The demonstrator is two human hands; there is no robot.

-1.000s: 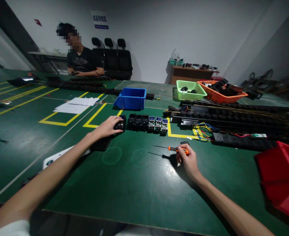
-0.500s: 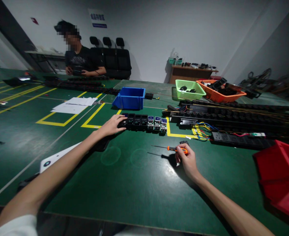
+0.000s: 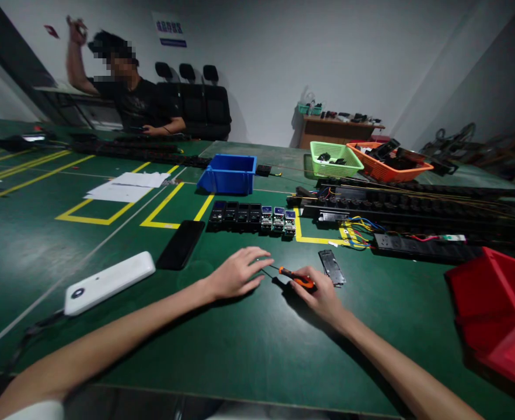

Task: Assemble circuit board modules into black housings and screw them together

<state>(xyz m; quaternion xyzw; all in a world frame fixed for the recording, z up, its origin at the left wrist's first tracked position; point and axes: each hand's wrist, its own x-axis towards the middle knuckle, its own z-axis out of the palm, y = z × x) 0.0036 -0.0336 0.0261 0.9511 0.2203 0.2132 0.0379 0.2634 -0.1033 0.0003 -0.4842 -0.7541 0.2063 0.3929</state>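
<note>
The right hand is wrapped round an orange screwdriver, its long axis pointing left. There, the left hand's fingers are loosely parted, contact unclear.

The worktop is green, patterned with angular yellow lines. The screwdriver has an orange handle broken up with black. Four black modules share a row with three blue-topped modules (whitish and green lower down). The phone is black, the long device white with a dark round spot. One bin is blue, the angular container red, one basket light green, its neighbouring basket orange.
</note>
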